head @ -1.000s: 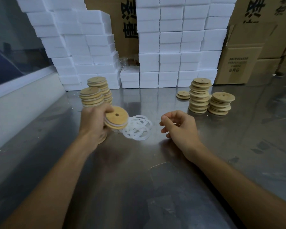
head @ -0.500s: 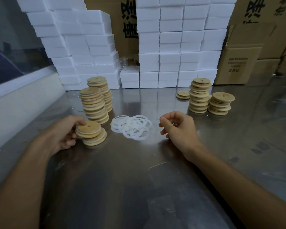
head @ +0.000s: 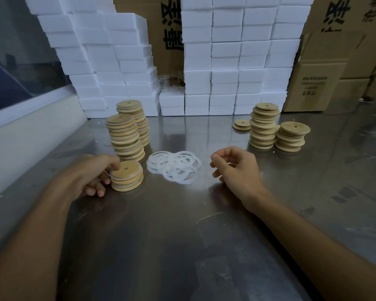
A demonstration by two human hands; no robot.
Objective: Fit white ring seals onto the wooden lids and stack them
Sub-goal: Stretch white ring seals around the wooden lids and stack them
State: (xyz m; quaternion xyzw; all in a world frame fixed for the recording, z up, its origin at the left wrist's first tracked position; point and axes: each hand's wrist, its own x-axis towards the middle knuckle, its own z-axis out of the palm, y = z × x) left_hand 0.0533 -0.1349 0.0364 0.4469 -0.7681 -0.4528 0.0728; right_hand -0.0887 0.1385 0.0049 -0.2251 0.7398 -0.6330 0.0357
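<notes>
A short stack of wooden lids with white ring seals stands on the steel table at the left. My left hand rests against its left side, thumb and fingertips touching the top lid. A loose pile of white ring seals lies in the middle. My right hand hovers just right of that pile, fingers curled, holding nothing. Two tall stacks of sealed lids stand behind the short stack. Stacks of bare wooden lids stand at the right.
White foam blocks form a wall along the table's back. Cardboard boxes stand at the back right. A single pair of bare lids lies left of the right stacks. A pale ledge runs along the left.
My left hand brought a sealed lid down from in front of the tall stack and set it on the short stack at the left. My right hand stayed in place.
</notes>
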